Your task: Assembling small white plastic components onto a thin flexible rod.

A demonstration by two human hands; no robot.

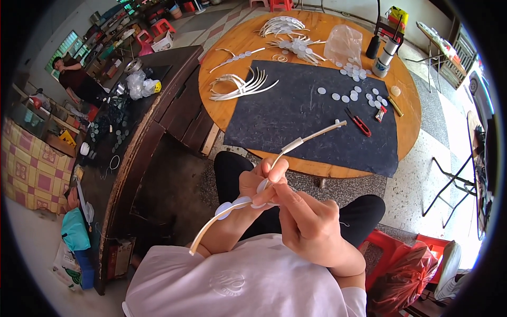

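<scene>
Close in front of my chest, both hands hold a thin, bent cream-white strip (207,227) that has several translucent round discs (224,210) along it. My left hand (252,182) pinches it between thumb and fingers near one of the discs. My right hand (311,219) is closed against the same part, its fingertips meeting those of the left. Beyond the fingers the strip's far end runs up and to the right, over the table's dark mat (274,113), with a short pale sleeve (292,145) around it. What lies exactly between the fingertips is partly hidden.
The round wooden table (211,100) bears bundled strips (243,87), finished-looking strips with discs (301,48), loose discs (346,99), red-handled snips (360,124), a small red-and-white tube (380,113) and a plastic bag (343,45). A dark desk (142,121) stands left; a person (79,79) stands behind it.
</scene>
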